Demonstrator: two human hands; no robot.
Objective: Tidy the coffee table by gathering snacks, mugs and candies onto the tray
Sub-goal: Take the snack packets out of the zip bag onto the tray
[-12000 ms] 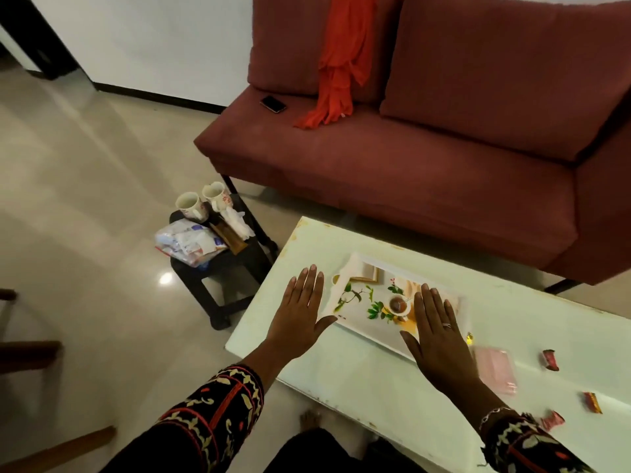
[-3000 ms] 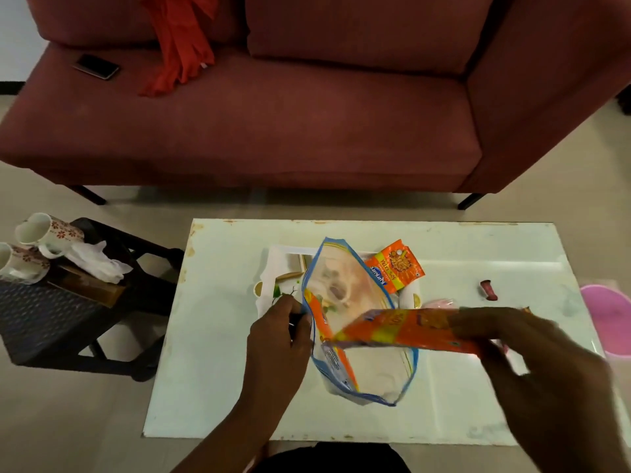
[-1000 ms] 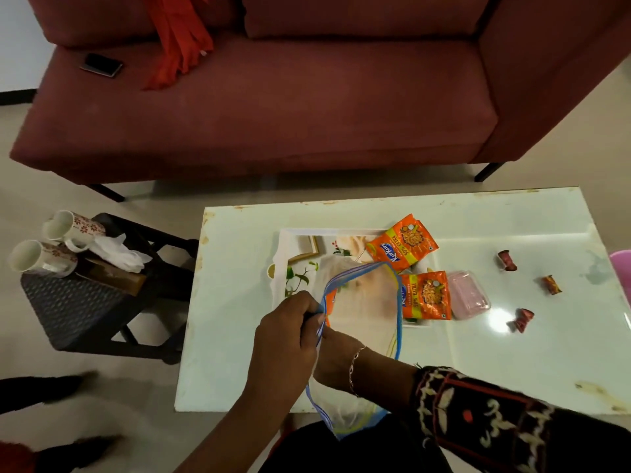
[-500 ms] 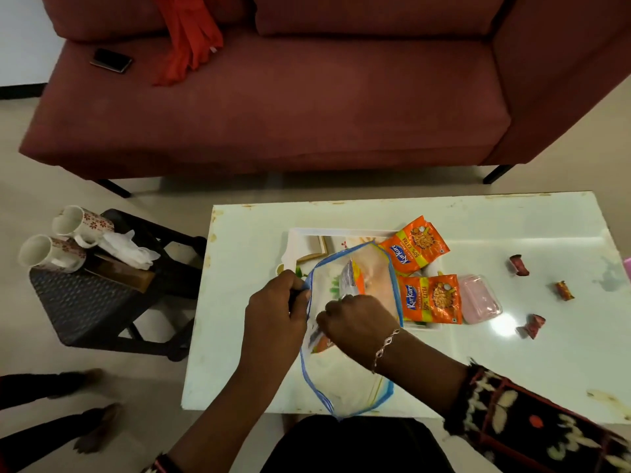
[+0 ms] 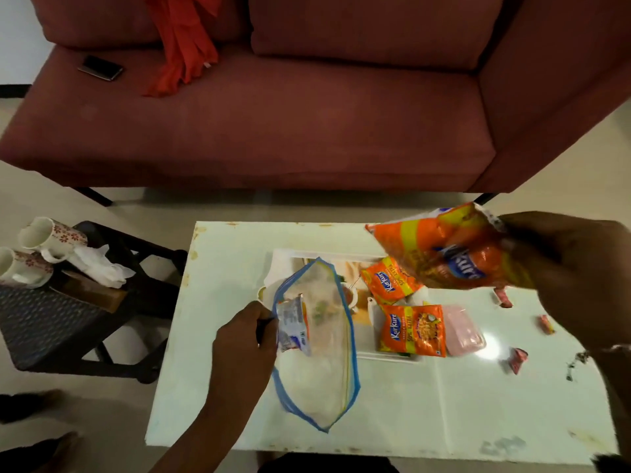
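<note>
My left hand (image 5: 244, 339) grips the rim of a clear zip bag (image 5: 317, 339) with blue edges, held open over the coffee table (image 5: 225, 336); one small snack packet (image 5: 293, 324) shows inside it. My right hand (image 5: 573, 278) holds an orange snack packet (image 5: 447, 254) up above the table's right part. Two more orange packets (image 5: 391, 281) (image 5: 413, 331) lie on the white floral tray (image 5: 283, 264), which the bag partly hides. A pink box (image 5: 464, 332) rests at the tray's right edge. Wrapped candies (image 5: 502, 297) (image 5: 546, 324) (image 5: 515, 360) lie loose on the table's right side.
Two floral mugs (image 5: 51, 233) (image 5: 20, 268) and a crumpled tissue (image 5: 99, 268) sit on a low black side table (image 5: 51, 322) at the left. A maroon sofa (image 5: 273, 114) behind holds a phone (image 5: 100, 68) and an orange cloth (image 5: 184, 39).
My right hand has come out of the zip bag with an orange snack packet and lifted it up to the right. My left hand still holds the bag open.
</note>
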